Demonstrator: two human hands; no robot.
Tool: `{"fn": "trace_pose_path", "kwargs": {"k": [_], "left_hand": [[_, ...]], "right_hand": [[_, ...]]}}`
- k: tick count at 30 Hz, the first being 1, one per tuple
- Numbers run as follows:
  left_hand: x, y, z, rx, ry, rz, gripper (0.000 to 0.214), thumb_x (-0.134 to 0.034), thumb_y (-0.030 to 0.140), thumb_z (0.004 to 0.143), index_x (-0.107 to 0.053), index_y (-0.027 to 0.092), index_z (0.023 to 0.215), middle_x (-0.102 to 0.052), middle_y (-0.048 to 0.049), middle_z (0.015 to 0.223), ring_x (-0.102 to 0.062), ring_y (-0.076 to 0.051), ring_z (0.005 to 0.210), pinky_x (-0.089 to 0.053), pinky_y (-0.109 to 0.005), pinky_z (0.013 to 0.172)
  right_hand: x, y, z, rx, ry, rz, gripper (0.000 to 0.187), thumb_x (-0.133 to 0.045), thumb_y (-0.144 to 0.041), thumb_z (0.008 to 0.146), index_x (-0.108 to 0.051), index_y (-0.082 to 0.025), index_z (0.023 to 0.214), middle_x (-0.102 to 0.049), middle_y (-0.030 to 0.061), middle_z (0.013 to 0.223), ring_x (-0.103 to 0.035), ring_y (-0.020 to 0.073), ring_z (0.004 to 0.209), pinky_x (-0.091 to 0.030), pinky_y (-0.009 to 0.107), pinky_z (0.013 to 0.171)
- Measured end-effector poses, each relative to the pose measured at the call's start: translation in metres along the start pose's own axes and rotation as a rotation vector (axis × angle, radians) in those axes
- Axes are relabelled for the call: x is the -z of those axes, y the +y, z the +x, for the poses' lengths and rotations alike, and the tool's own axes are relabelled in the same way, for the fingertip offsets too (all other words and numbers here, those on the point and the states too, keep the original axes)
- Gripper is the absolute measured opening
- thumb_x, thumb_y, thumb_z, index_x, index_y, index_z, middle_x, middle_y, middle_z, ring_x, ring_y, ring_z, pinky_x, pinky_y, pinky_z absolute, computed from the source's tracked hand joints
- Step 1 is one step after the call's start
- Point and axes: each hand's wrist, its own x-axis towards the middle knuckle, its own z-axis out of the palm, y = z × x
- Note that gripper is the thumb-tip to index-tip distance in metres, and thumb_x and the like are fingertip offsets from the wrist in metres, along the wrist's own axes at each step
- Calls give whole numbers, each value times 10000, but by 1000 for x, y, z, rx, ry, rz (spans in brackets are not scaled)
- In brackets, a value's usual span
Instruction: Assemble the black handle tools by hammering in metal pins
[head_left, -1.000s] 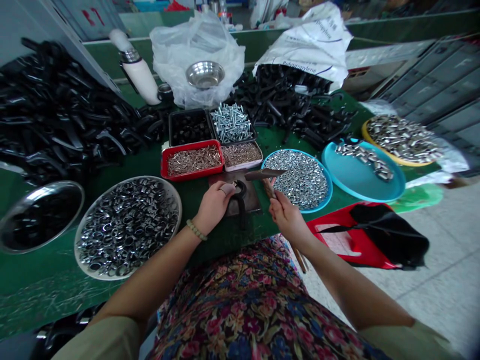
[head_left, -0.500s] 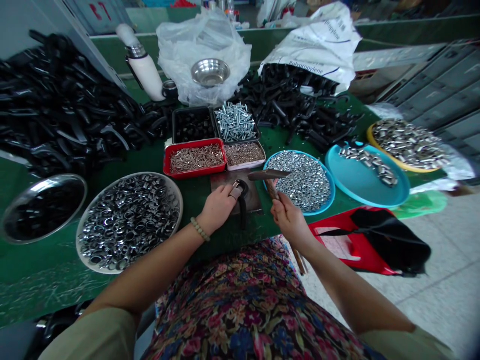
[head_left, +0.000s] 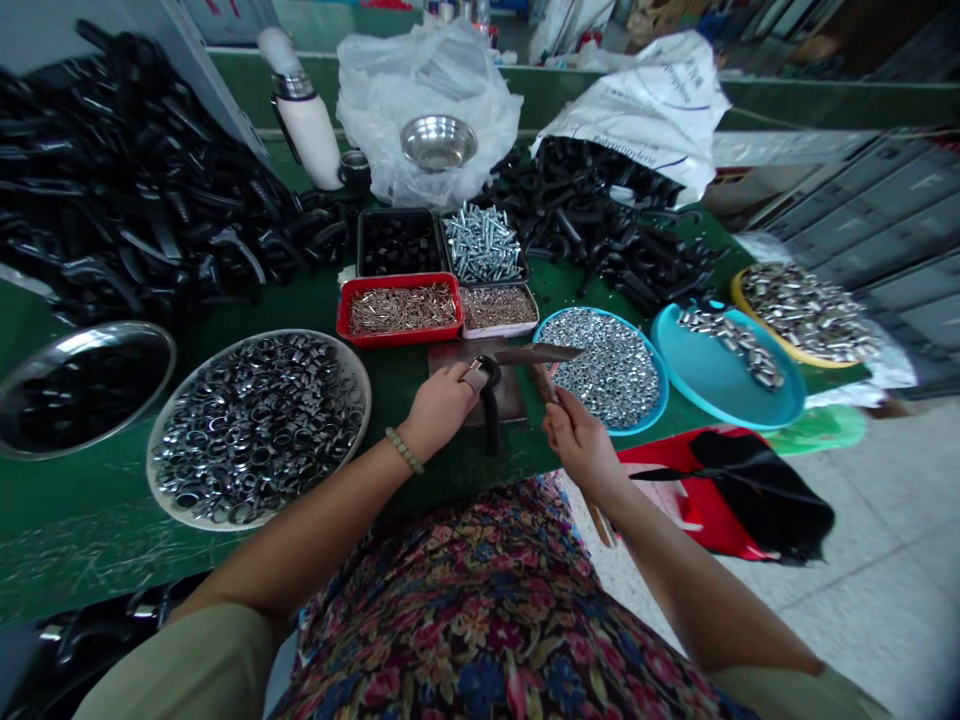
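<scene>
My left hand [head_left: 441, 404] is closed on a black curved plastic part [head_left: 490, 400] that lies on a small metal plate [head_left: 510, 392] at the front edge of the green table [head_left: 90, 520]. The thumb and fingers pinch the part's ring end. My right hand [head_left: 579, 444] grips the wooden handle of a small hammer [head_left: 538, 354], whose flat metal head hangs level just right of the part. A blue dish of small silver nuts [head_left: 609, 362] lies right behind the hammer.
Red tray of pins [head_left: 399, 308], trays of screws [head_left: 482, 243] and black caps [head_left: 397, 243] behind the plate. Round pan of metal rings [head_left: 259, 425] at left, steel bowl [head_left: 79, 385] farther left. Heaps of black parts [head_left: 127, 210] at back. Teal plate [head_left: 726, 360], yellow dish [head_left: 806, 310], red bin [head_left: 697, 490] at right.
The view has shifted a little; both hands stay in place. The left thumb has moved on the part's ring end. The hammer head stays beside it.
</scene>
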Motion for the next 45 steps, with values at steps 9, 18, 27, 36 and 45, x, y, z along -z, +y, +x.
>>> {"fn": "trace_pose_path", "kwargs": {"k": [9,18,27,36,45], "left_hand": [[13,-17,-3,282,160,-780,127,-512,233,862,-624,186,898,-681,-17,853,-655,-158,804,-505,-274,807],[12,-19,-3,346,181,-1012,199,-602,262,792,-599,167,967,-679,-37,936,-651,-165,880,-514,-314,876],[12,-8,-11,163,226,-448,225,-440,263,944,-636,177,1016,-640,-68,1045,-593,-189,960,-466,-324,915],[-8,-7,-12,54,148,-221,211,-425,219,949,-624,149,963,-652,-89,985,-587,-211,942,-467,-339,875],[-6,-7,-13,42,145,-198,185,-437,192,945,-609,154,1001,-634,-93,1016,-571,-217,975,-467,-344,909]], "right_hand": [[74,82,35,-130,174,-821,475,-386,-395,959,-525,-157,1346,-665,192,1067,-630,292,865,-491,402,683],[40,61,79,455,-155,-962,335,-425,-219,948,-629,-207,1212,-580,146,1255,-515,297,1084,-426,432,877],[5,27,74,329,118,82,194,-411,-316,981,-446,-209,1140,-679,83,970,-671,173,799,-543,334,720],[-48,-13,65,226,2,342,158,-382,-381,989,-410,-225,985,-666,45,866,-676,139,712,-534,274,657],[-54,-21,81,162,-76,228,136,-439,-360,947,-412,-232,910,-633,5,732,-641,146,616,-489,270,591]]}}
